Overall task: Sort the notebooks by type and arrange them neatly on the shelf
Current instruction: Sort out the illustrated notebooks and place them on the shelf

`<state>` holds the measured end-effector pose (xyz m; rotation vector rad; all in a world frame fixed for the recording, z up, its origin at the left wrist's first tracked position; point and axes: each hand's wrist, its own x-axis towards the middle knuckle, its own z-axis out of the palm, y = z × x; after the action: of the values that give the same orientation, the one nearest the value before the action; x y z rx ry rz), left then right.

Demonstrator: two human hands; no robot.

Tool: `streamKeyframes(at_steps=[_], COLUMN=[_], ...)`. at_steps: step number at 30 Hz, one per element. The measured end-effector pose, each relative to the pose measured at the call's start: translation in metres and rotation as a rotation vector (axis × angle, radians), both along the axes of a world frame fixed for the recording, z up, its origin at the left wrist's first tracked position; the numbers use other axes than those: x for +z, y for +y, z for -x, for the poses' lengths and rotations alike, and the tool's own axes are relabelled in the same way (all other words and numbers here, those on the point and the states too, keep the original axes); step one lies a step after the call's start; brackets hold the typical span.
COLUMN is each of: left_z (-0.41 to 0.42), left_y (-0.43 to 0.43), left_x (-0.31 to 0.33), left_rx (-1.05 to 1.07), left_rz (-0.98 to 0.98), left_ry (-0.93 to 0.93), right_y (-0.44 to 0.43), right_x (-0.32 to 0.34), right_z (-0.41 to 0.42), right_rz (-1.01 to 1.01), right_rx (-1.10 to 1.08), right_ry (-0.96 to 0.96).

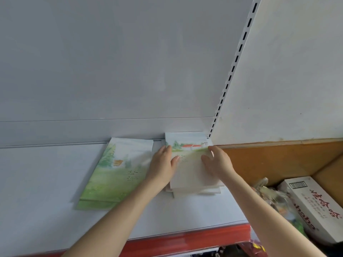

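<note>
Shelf [185, 216]: notebooks [191, 164] lengthwise toward backboard.

A shop: slotted upright [234, 66], red-edged display shelf [185, 236].

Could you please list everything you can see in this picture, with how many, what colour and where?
Right stack of notebooks: several, exact count unclear, pale covers with a red-roofed house scene, at the back right corner of the shelf, lower ones sticking out unevenly at the front.
Left stack of notebooks: at least two, green meadow covers, lying flat and slightly angled, left of the other stack.
Shelf: one, white, with a red front edge.
Slotted upright: one, white, at the shelf's right end.
Cardboard box: one, white with red lettering, lower right, beyond the shelf.
Plastic-wrapped items: count unclear, mixed colours, beside the box.
Left hand: open, on the right stack's left edge.
Right hand: open, on its right edge.
</note>
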<state>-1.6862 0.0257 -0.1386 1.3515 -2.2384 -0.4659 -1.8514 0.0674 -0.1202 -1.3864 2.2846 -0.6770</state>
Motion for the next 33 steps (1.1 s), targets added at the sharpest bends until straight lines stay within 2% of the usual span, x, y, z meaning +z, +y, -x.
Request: streamKeyframes(at_steps=[3, 5, 10, 15, 24, 33], left_z=[-0.034, -0.063, -0.165, -0.300, -0.582, -0.801], left_y=[0.008, 0.013, 0.024, 0.047, 0.117, 0.168], left_x=[0.017, 0.026, 0.046, 0.059, 0.080, 0.086], left_rx=[-0.077, -0.080, 0.076, 0.287, 0.644, 0.934], left_rz=[0.167, 0.200, 0.315, 0.365, 0.406, 0.334], left_ry=[-0.045, -0.082, -0.225, -0.311, -0.512, -0.527], right_y=[-0.019, -0.038, -0.078, -0.094, -0.073, -0.058], right_x=[0.017, 0.030, 0.056, 0.077, 0.099, 0.106], right_z=[-0.018, -0.046, -0.155, -0.302, -0.603, -0.870], right_rz=[0.077, 0.108, 0.184, 0.236, 0.306, 0.358], right_rx=[0.111, 0.206, 0.452, 0.676, 0.972, 1.287], right_ry=[0.116, 0.157, 0.227, 0.269, 0.186, 0.171])
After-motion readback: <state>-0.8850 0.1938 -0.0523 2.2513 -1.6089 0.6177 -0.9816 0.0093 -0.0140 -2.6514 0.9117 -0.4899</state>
